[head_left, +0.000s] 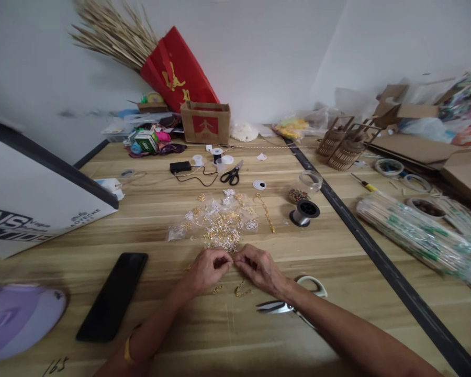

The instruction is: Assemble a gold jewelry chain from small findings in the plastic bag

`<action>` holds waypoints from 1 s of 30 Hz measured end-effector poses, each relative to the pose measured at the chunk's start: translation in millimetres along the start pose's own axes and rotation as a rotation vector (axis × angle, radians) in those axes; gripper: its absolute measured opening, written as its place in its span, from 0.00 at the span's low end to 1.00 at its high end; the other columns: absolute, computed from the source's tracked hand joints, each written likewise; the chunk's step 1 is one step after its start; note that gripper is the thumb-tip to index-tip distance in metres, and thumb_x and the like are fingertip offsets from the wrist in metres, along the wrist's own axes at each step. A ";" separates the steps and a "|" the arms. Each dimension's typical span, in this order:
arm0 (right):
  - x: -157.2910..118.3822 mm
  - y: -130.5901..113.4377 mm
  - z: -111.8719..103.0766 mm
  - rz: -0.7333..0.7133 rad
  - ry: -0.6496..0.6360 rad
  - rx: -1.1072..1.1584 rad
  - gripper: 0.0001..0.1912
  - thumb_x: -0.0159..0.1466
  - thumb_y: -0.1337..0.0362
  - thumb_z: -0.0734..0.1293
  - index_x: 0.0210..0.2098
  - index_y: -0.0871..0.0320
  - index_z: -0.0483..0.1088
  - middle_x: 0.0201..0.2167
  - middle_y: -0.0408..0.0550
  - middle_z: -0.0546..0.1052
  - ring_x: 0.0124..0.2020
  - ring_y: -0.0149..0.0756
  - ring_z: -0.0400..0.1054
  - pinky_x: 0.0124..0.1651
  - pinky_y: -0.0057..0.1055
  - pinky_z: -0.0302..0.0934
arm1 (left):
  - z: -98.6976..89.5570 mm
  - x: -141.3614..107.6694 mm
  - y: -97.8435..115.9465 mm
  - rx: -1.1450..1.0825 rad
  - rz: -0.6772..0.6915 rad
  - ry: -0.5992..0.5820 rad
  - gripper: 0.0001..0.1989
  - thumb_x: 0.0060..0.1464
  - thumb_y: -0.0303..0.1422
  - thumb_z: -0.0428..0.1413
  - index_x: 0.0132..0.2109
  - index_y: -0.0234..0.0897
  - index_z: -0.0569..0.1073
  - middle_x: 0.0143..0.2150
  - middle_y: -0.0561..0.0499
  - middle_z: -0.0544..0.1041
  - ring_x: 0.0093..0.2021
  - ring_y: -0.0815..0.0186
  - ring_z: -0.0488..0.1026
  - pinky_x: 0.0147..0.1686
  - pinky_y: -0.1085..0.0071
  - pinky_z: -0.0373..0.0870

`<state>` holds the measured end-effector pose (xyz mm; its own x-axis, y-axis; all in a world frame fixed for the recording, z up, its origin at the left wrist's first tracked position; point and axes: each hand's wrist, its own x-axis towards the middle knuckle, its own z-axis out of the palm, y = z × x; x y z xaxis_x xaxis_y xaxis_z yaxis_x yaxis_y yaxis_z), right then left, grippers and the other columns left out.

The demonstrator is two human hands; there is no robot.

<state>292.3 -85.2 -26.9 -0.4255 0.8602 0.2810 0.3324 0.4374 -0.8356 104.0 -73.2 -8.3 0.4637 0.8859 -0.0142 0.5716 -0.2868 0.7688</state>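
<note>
My left hand (209, 268) and my right hand (259, 266) meet fingertip to fingertip over the wooden table. Both are pinched closed, and whatever is between the fingertips is too small to make out. Just beyond them lies a pile of gold and silver beads and findings (223, 230), with small clear bags around it. Below the hands rest a short gold chain (242, 289) and a few small gold pieces (217, 289). Scissors with pale handles (277, 307) lie partly under my right forearm. A longer gold chain (266, 212) lies to the right of the pile.
A black phone (113, 297) and a purple-white object (23, 319) are at left. Right of the pile stand a wire spool (304, 213) and a bead jar (299, 195). Black scissors (231, 176) lie farther back. Wrapped sticks (408, 230) lie at far right.
</note>
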 end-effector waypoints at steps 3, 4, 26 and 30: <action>-0.7 -0.2 0.3 -0.016 -0.013 -0.034 0.06 0.64 0.66 0.61 0.31 0.58 0.68 0.27 0.45 0.69 0.27 0.31 0.63 0.30 0.27 0.56 | 0.3 -0.4 -2.6 0.013 0.004 0.003 0.07 0.48 0.27 0.52 0.28 0.33 0.75 0.25 0.52 0.74 0.26 0.70 0.66 0.27 0.76 0.61; -0.8 -0.1 0.4 -0.024 -0.017 -0.042 0.06 0.64 0.66 0.61 0.31 0.58 0.67 0.28 0.46 0.69 0.27 0.31 0.63 0.31 0.27 0.56 | 0.3 -0.6 -3.4 0.016 0.006 0.003 0.07 0.48 0.26 0.52 0.28 0.33 0.74 0.25 0.52 0.73 0.25 0.70 0.66 0.27 0.76 0.61; -2.0 -2.0 1.8 -0.094 -0.018 -0.066 0.06 0.65 0.67 0.59 0.33 0.57 0.66 0.29 0.46 0.69 0.29 0.32 0.64 0.33 0.27 0.57 | -2.0 -1.9 -0.1 -0.032 0.088 0.038 0.08 0.53 0.30 0.54 0.29 0.33 0.75 0.26 0.50 0.72 0.29 0.68 0.67 0.31 0.74 0.63; -2.9 0.0 3.9 -0.111 -0.019 -0.070 0.05 0.65 0.67 0.60 0.34 0.57 0.67 0.29 0.47 0.69 0.29 0.33 0.64 0.32 0.28 0.57 | -3.0 -1.5 -0.5 -0.034 0.077 0.042 0.09 0.53 0.30 0.53 0.27 0.33 0.74 0.25 0.51 0.71 0.28 0.69 0.66 0.30 0.74 0.62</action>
<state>290.3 -88.7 -29.5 -0.4783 0.8008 0.3604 0.3400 0.5472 -0.7648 101.0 -73.3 -6.7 0.4764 0.8762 0.0721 0.5119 -0.3431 0.7876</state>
